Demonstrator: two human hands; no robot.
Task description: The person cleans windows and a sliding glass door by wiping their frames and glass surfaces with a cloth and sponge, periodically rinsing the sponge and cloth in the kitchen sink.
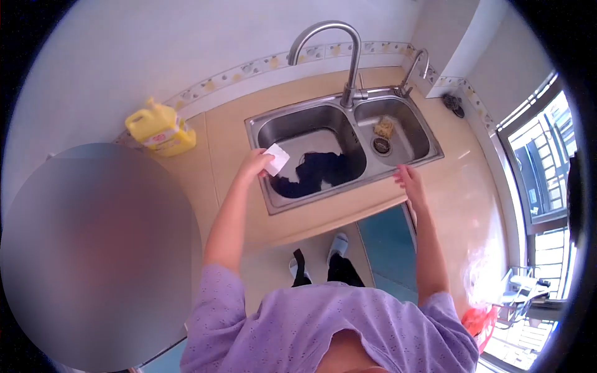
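Your left hand [254, 165] grasps a white packet [277, 158] mid-frame over the sink [261, 127], above dark cloth [317, 171]; your right hand [409, 180], released, hovers right.

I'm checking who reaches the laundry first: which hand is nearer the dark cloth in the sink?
Left. The left hand, holding a white packet, is just beside the dark cloth; the right hand is over the sink's front rim, farther off.

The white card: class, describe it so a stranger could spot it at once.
Find the double steel sink set in the tan counter. Over its larger basin, above a dark cloth, the left hand holds the white card at the basin's edge. It is the only small, flat, white thing there.
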